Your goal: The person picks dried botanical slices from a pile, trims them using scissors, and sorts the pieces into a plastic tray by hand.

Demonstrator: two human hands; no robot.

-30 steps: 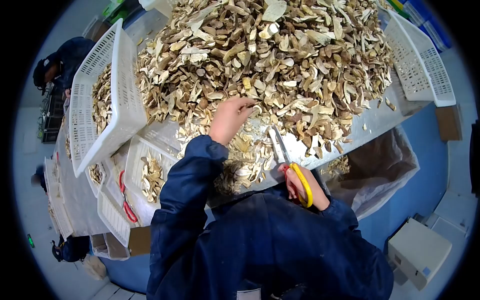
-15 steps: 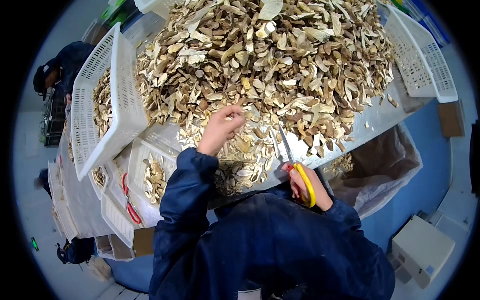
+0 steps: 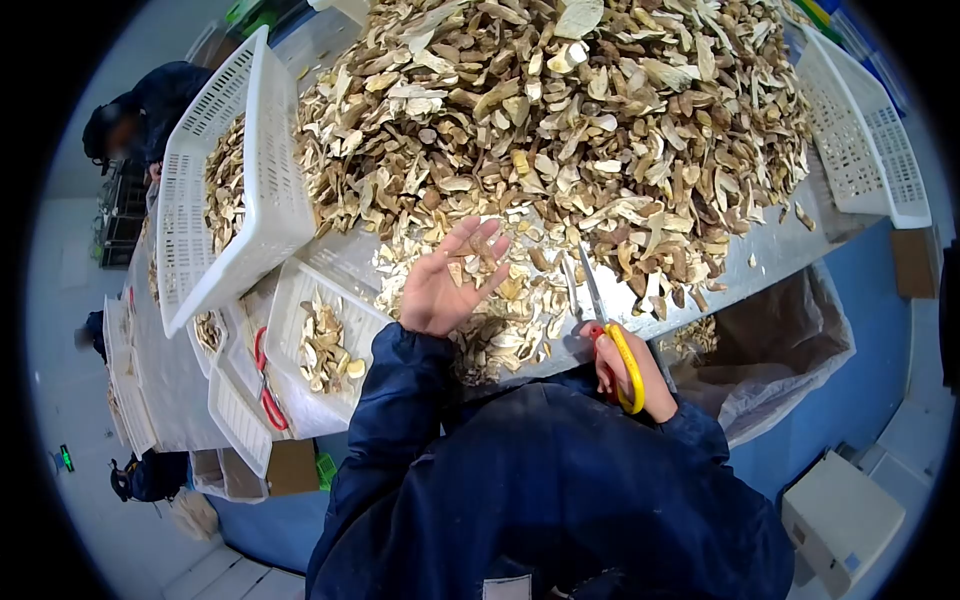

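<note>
My left hand (image 3: 445, 288) is over loose mushroom slices (image 3: 510, 345) at the near edge of the pile, its fingers spread apart. Small brown pieces show at its palm and between the fingers; whether they rest on the hand or lie behind it, I cannot tell. My right hand (image 3: 638, 372) is closed round the handles of scissors (image 3: 624, 365), one red and one yellow. Their blades point away from me, slightly apart, over the metal table (image 3: 740, 272). Beyond both hands rises a large heap of dried mushroom slices (image 3: 560, 130).
A white basket (image 3: 280, 200) with slices stands left, above a white tray (image 3: 300, 290) of slices. Red-handled scissors (image 3: 268, 385) lie farther left. Another white basket (image 3: 880, 150) is at right, over a lined bin (image 3: 800, 340). A co-worker (image 3: 150, 110) is at far left.
My left hand has turned and opened from a curled, pinched shape to spread fingers. The right hand still holds the scissors. The whole view has shifted slightly.
</note>
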